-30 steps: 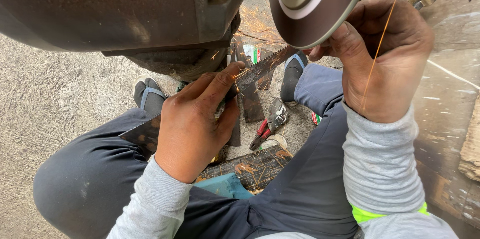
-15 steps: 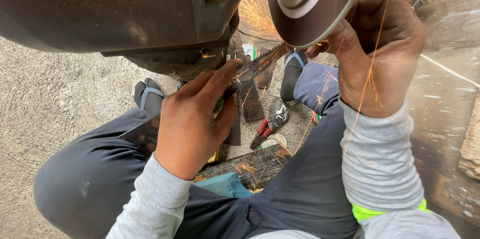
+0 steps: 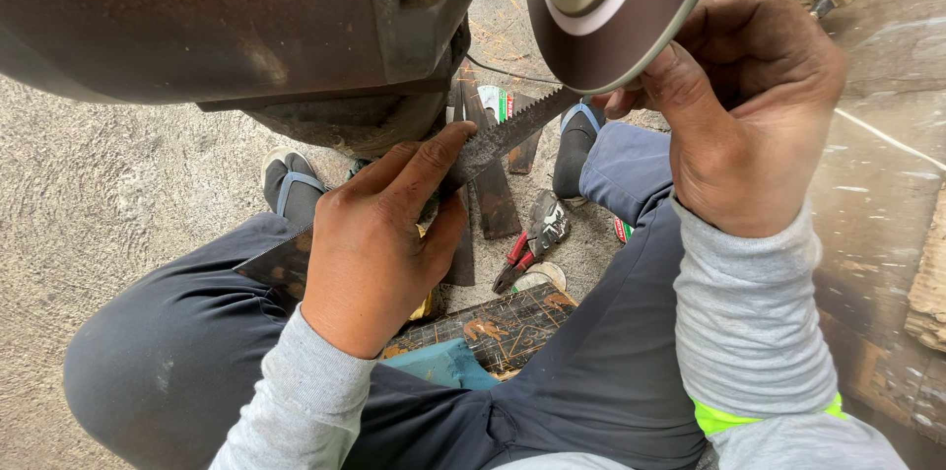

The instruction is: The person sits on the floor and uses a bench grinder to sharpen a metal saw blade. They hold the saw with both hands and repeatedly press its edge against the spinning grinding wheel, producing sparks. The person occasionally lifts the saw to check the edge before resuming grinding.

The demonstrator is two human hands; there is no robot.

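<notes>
While the left hand [image 3: 370, 243] clamped the saw blade [image 3: 507, 130], it slanted up-right toward the grinding wheel [image 3: 616, 12]; the right hand [image 3: 754, 115] gripped its far end.

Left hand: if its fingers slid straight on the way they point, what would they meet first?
Left hand points along the saw blade toward the grinding wheel. The wheel's edge looks first in line, though depth is unclear.

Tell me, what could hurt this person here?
The bare right hand has fingertips right beside the grinding wheel, so a slip might cut them. The left hand presses on the toothed saw blade; a jerk could scrape it. No gloves show, so grit might sting skin.
</notes>
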